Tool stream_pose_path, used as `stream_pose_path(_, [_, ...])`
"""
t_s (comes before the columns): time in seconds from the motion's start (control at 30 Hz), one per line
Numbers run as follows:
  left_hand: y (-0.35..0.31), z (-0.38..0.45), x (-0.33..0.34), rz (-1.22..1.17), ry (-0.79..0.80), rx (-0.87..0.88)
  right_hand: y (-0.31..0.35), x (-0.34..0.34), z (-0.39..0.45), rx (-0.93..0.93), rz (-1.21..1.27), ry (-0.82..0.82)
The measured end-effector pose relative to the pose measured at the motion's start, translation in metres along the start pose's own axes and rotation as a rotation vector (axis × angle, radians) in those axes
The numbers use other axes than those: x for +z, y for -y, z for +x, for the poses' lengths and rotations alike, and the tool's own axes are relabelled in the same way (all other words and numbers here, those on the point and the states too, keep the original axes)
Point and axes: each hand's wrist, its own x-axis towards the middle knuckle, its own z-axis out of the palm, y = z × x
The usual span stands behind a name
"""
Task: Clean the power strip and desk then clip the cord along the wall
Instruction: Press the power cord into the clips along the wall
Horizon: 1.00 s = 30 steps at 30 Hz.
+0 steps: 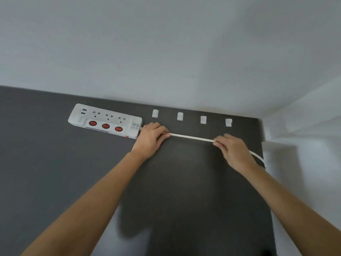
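Observation:
A white power strip [105,120] with three red switches lies on the dark grey desk [55,163] near the wall. Its white cord [191,137] runs rightward, stretched straight between my hands. My left hand [151,137] pinches the cord close to the strip's right end. My right hand [232,150] grips it further right; beyond that hand the cord curves down over the desk's right edge. Several small white cord clips [180,116] sit in a row on the desk behind the cord, just in front of the wall, apart from it.
A white wall [166,52] rises behind the desk. A white ledge or side wall [304,126] bounds the desk on the right, where the desk edge drops away.

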Motion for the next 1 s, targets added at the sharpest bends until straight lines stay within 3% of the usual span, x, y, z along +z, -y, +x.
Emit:
stream_pose_path(0.23, [0.068, 0.017, -0.060, -0.089, -0.080, -0.203, 0.071, 0.028, 0.083, -0.026, 0.112, 0.057])
stream_pose_path(0.33, [0.076, 0.027, -0.068, -0.123, -0.099, -0.236, 0.099, 0.032, 0.119, -0.038, 0.185, -0.020])
stream_pose_path(0.47, [0.075, 0.032, -0.064, -0.145, -0.136, -0.238, 0.130, 0.044, 0.155, -0.091, 0.192, 0.053])
stream_pose_path(0.67, [0.076, 0.033, -0.060, -0.142, -0.177, -0.251, 0.138, 0.054, 0.169, -0.146, 0.068, 0.109])
stream_pose_path(1.0, [0.070, 0.044, -0.055, -0.102, -0.203, -0.344, 0.143, 0.058, 0.164, -0.214, -0.076, -0.008])
